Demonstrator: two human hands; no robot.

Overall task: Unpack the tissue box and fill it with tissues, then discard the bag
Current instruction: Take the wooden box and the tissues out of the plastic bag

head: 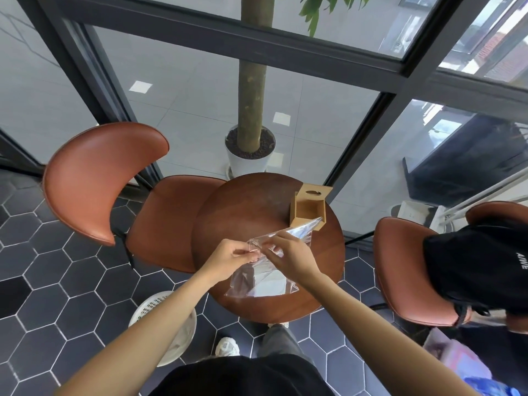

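Left hand (231, 256) and right hand (288, 256) pinch clear bag (263, 278).

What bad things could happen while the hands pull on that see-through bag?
1. Both hands, left and right, pinch the clear bag; it might rip suddenly.
2. The bag's far end reaches the open wooden tissue box near the round table's edge; a tug could perhaps knock it off.

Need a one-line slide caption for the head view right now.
Both hands, left and right, pinch a clear plastic bag above a round table beside an open tissue box.
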